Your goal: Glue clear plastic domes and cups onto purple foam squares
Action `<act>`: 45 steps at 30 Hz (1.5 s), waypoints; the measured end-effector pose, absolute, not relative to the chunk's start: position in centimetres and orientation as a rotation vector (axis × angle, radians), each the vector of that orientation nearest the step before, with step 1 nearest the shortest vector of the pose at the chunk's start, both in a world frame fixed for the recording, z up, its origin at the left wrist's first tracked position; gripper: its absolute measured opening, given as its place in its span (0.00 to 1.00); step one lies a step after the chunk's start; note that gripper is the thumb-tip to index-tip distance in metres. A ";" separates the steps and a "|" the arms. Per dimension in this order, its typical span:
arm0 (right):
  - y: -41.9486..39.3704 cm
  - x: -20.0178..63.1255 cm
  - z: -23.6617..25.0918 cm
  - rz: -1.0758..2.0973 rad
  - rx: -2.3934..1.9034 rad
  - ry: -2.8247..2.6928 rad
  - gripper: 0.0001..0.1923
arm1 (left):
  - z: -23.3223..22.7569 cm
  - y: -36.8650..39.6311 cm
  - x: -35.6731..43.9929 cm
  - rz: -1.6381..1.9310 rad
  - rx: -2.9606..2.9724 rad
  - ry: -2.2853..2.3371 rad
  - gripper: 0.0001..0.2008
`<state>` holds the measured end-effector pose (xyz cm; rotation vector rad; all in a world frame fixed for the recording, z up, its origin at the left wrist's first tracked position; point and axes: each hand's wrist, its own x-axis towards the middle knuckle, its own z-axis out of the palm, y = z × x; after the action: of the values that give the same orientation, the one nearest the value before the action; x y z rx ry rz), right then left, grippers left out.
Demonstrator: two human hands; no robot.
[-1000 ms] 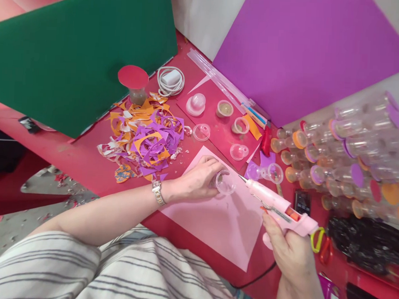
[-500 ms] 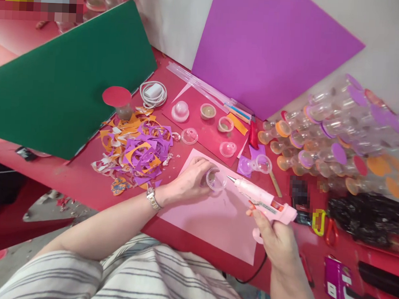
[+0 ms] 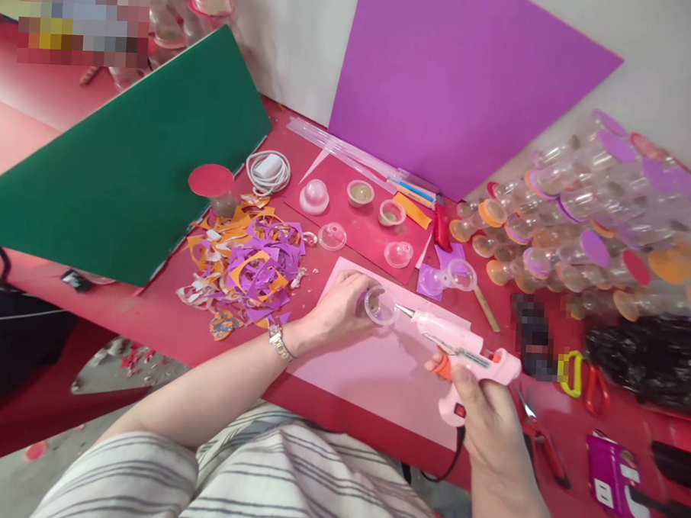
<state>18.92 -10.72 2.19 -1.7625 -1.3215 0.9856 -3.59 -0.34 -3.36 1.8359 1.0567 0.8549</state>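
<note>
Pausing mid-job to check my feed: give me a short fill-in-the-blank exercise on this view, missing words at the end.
1. The right hand grips a pink ____ gun.
2. The left hand holds a clear cup over a ____ sheet.
3. The big board left of the paper scraps is ____.
Missing words: glue; pink; green.

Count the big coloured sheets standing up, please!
2: the green sheet at the left, beside the scrap pile, and the purple sheet leaning against the white wall. Others could hide behind them.
</note>
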 end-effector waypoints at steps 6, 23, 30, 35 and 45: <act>-10.1 17.8 3.0 0.916 -1.731 -1.423 0.25 | -3.3 -0.3 -3.6 0.865 1.820 1.041 0.21; -9.3 17.0 3.3 0.682 -1.786 -1.804 0.26 | -3.2 -0.3 -3.5 0.847 1.764 1.008 0.17; -9.0 17.1 3.5 0.632 -1.758 -1.875 0.24 | -3.4 -0.3 -3.3 0.845 1.757 1.002 0.19; -9.0 17.1 3.6 0.571 -1.748 -1.919 0.22 | -3.5 -0.3 -3.3 0.852 1.748 1.002 0.18; -9.0 17.5 3.4 0.522 -1.756 -1.987 0.23 | -3.5 -0.3 -3.1 0.869 1.740 0.998 0.17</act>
<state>17.46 -9.05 3.42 -1.7564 -1.9874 0.5216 -3.09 -0.33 -3.55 1.7398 0.9977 0.8686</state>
